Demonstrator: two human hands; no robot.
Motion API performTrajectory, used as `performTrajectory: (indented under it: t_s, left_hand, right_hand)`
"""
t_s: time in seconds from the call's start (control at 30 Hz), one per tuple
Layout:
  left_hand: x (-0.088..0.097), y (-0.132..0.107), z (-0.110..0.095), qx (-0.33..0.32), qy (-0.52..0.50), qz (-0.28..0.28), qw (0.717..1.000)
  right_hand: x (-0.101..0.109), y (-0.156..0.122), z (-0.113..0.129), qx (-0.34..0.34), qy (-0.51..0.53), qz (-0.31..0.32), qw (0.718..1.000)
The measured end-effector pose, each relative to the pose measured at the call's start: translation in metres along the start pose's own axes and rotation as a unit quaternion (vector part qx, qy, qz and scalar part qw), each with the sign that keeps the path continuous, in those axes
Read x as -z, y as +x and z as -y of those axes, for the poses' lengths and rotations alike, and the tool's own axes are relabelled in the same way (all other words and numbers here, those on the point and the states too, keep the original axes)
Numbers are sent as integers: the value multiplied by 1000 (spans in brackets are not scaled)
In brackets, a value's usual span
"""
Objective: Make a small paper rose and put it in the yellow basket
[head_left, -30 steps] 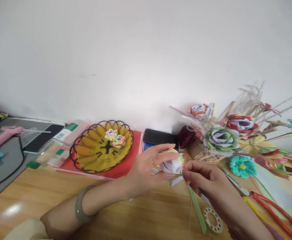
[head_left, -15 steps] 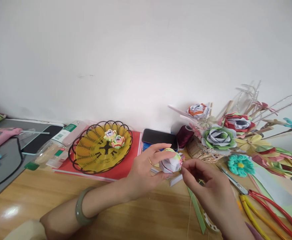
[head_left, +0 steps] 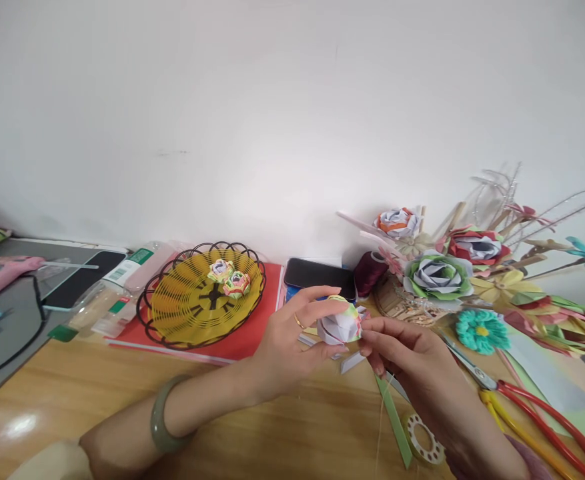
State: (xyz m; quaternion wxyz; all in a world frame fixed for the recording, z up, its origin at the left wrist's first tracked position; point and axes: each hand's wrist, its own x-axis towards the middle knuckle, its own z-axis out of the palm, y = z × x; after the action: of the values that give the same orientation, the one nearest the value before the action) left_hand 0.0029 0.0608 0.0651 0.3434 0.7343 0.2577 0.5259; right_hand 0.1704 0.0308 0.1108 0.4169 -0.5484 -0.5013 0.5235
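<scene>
A white paper flower with yellow-green and pink edges is held above the table between the thumb and fingers of my left hand. The fingertips of my right hand are pinched together at the flower's right edge, touching it. A thin thread hangs below my right hand; whether its fingers grip the thread I cannot tell. Under the hands lie white paper strips and a green paper strip. A roll of tape lies beside my right wrist.
Left, a yellow woven basket with two small paper flowers sits on red paper. Behind my hands are a phone and a dark thread spool. Right are red-handled scissors and several finished flowers. A pink glue gun lies far left.
My right hand has turned and its fingers have closed in on the flower's right edge. The tape roll beneath shows more fully. My left hand stays nearly still.
</scene>
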Motion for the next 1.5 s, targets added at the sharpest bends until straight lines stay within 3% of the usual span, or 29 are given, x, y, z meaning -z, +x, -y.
performTrajectory:
  t_s: [0.13, 0.27, 0.53, 0.7, 0.87, 1.1, 1.3, 1.4, 1.5]
  left_hand:
    - [-2, -2, 2, 8, 20, 10, 1000]
    - [-3, -3, 3, 19, 16, 16, 1000]
    - [-3, -1, 5, 18, -1, -11, 1000]
    - [-3, -1, 3, 18, 26, -11, 999]
    - [-3, -1, 1, -22, 49, -6, 999]
    - [-4, -1, 5, -57, 62, -14, 996]
    - [-3, 0, 7, 25, -39, -22, 999]
    - [-3, 3, 2, 122, -92, -22, 988]
    - [-4, 7, -3, 243, -180, -9, 953]
  right_hand:
    - [-5, -1, 0, 38, -96, -60, 993]
    - [-7, -2, -2, 73, -88, -84, 990]
    - [1, 2, -5, 19, 95, -27, 995]
    - [1, 2, -7, 13, 56, -38, 998]
    - [2, 2, -8, -3, 31, -43, 999]
    - [3, 6, -7, -53, 82, -7, 995]
    - [2, 6, -2, -52, 179, -3, 983]
    - [0, 7, -4, -43, 187, -12, 981]
    - [-1, 6, -8, 1, 137, -30, 990]
